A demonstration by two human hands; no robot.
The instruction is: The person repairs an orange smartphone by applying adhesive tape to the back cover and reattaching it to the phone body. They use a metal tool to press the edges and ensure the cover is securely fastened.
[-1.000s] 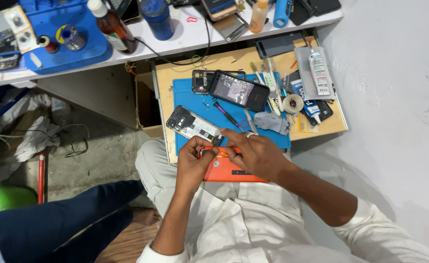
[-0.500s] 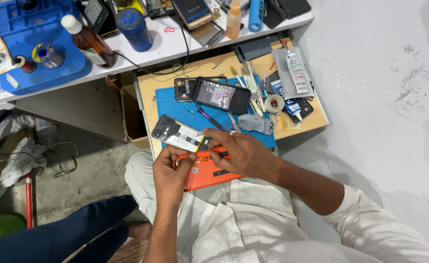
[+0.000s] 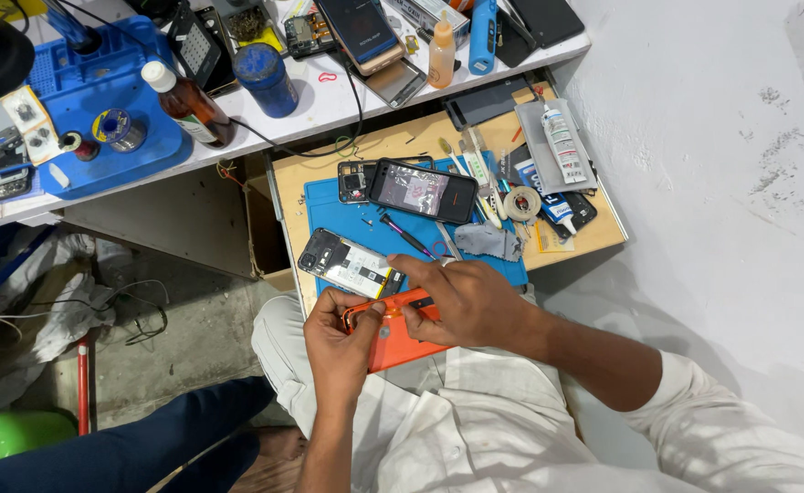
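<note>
- Left grip point(image 3: 342, 333) is closed on the orange phone cover point(image 3: 400, 334), pinched at its edge.
- Right grip point(image 3: 461, 297) is pressed onto the cover, fingers together.
- An opened phone point(image 3: 347, 263) is laid just beyond on the blue mat point(image 3: 329, 205).

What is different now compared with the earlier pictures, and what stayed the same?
Little changed. The right hand slid slightly toward the orange phone cover's top edge; the left hand keeps gripping its left side. The opened phone and the blue mat stayed put; only the camera view shifted.
</note>
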